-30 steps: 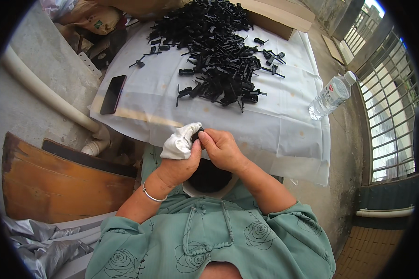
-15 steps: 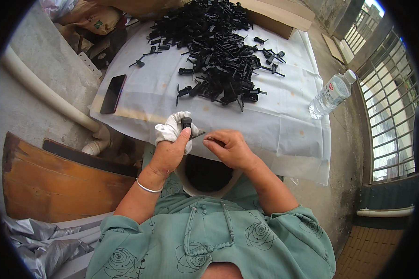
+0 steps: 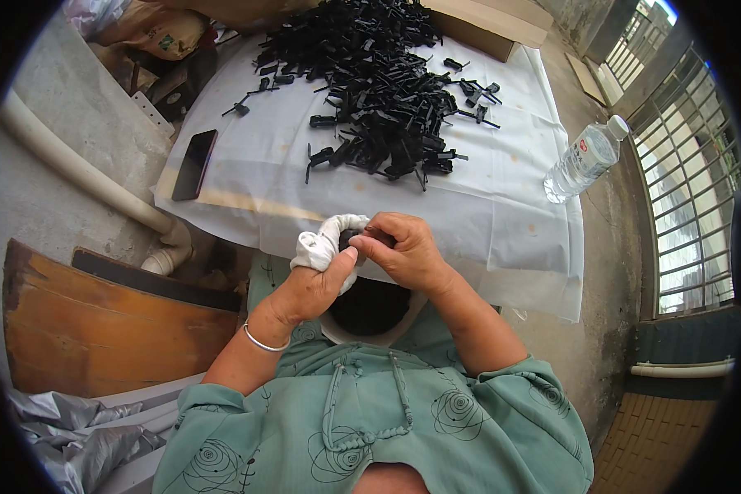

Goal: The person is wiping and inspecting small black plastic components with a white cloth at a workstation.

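A small black plastic part (image 3: pixel 348 238) sits in my left hand (image 3: pixel 322 272), its fingers covered by a white glove and its bare thumb pressed on the part. My right hand (image 3: pixel 403 249) meets it from the right, thumb and fingertips pinched against the part; the fingertips hide most of it. Both hands are held at the near edge of the table, above a white bucket (image 3: pixel 331 331) with dark contents between my legs. Farther off, a large heap of similar black parts with thin stems (image 3: pixel 387 99) covers the middle of the table.
The table has a white plastic cover (image 3: pixel 263 165). A dark phone (image 3: pixel 195 165) lies at its left, a clear water bottle (image 3: pixel 583 160) stands at its right, and an open cardboard box (image 3: pixel 490 29) is at the back right. An orange-brown wooden board (image 3: pixel 107 321) leans at the left.
My left hand has moved right and turned, and my right hand has come in to meet it. The gap between them is closed, with both now on the black part.
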A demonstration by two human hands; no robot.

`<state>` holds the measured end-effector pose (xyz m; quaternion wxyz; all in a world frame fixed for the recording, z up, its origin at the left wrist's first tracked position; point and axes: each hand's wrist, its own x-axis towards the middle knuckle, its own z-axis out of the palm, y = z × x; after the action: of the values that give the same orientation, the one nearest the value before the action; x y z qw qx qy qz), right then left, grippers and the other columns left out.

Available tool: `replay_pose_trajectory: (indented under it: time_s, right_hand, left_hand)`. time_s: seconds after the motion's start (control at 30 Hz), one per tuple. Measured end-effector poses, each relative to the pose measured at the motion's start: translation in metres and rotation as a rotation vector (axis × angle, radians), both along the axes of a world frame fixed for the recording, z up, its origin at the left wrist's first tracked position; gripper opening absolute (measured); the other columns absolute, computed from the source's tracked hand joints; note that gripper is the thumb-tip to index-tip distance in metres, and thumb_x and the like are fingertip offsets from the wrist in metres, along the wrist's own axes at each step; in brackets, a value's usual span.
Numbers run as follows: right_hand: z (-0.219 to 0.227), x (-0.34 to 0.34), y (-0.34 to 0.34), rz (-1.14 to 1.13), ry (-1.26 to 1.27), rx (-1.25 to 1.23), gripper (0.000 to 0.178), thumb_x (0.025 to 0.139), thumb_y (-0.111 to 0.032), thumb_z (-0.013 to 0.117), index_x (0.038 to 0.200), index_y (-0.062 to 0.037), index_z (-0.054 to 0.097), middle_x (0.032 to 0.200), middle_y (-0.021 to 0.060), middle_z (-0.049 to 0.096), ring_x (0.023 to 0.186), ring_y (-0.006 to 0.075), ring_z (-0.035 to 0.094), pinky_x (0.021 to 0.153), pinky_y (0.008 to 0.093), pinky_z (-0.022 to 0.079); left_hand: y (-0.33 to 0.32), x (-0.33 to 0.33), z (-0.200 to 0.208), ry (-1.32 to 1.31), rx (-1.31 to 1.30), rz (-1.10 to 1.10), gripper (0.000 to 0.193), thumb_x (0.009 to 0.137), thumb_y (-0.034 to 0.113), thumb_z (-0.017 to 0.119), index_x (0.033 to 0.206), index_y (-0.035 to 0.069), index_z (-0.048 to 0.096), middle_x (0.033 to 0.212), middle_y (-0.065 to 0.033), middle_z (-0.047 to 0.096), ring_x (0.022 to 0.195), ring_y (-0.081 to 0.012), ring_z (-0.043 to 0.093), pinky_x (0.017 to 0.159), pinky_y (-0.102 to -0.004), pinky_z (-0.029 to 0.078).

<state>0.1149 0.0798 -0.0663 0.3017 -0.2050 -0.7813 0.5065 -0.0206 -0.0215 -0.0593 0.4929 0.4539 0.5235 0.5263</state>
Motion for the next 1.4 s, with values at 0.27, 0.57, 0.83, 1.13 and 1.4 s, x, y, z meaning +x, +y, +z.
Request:
replay_pose_trajectory:
  time_s: [0.27,0.57,0.83,1.13,1.4]
  right_hand:
    - [-0.007,0.002,-0.003,0.06,-0.039,0.07,0.024,0.089,-0.017,0.052,0.073,0.0003,0.055,0.06,0.0108,0.05,0.052,0.0202,0.041,0.052,0.0311,0.039]
    - [-0.01,0.016,0.009,-0.077,-0.106,0.113,0.024,0.087,-0.018,0.053,0.073,0.0005,0.054,0.067,0.0187,0.056,0.058,0.0352,0.053,0.054,0.0396,0.042]
    - [-0.032,0.015,0.062,-0.488,-0.328,0.525,0.016,0.08,-0.017,0.063,0.08,-0.0017,0.058,0.068,0.012,0.059,0.059,0.0255,0.057,0.055,0.0331,0.045]
    - [-0.013,0.024,0.017,0.072,-0.084,0.073,0.013,0.076,-0.01,0.067,0.082,-0.0003,0.061,0.064,0.0072,0.054,0.053,0.012,0.047,0.05,0.0256,0.039]
    - [-0.005,0.006,-0.011,-0.224,0.084,0.297,0.022,0.078,-0.017,0.069,0.072,-0.0001,0.056,0.062,0.003,0.05,0.053,0.0078,0.041,0.048,0.0235,0.036]
  left_hand:
    - [0.007,0.004,-0.006,0.303,0.146,0.095,0.027,0.082,0.002,0.041,0.109,0.0,0.045,0.095,-0.0056,0.05,0.087,-0.0141,0.048,0.079,-0.0265,0.041]
    - [0.009,0.008,-0.002,0.655,0.2,0.028,0.03,0.082,0.009,0.049,0.11,-0.002,0.049,0.094,-0.0185,0.057,0.092,-0.0302,0.054,0.082,-0.0337,0.043]
    - [0.019,-0.002,-0.011,0.18,-0.088,0.11,0.028,0.092,0.021,0.048,0.111,0.001,0.053,0.101,-0.0101,0.061,0.084,-0.0181,0.061,0.071,-0.0269,0.049]
    - [0.028,-0.005,-0.023,-0.788,-0.09,0.073,0.018,0.091,0.011,0.05,0.108,0.004,0.051,0.094,-0.0063,0.06,0.073,-0.0098,0.058,0.054,-0.0181,0.043]
    - [0.017,0.013,-0.01,-0.027,0.128,0.243,0.026,0.088,0.003,0.051,0.114,-0.001,0.048,0.088,-0.0027,0.057,0.067,-0.0055,0.051,0.057,-0.0183,0.045]
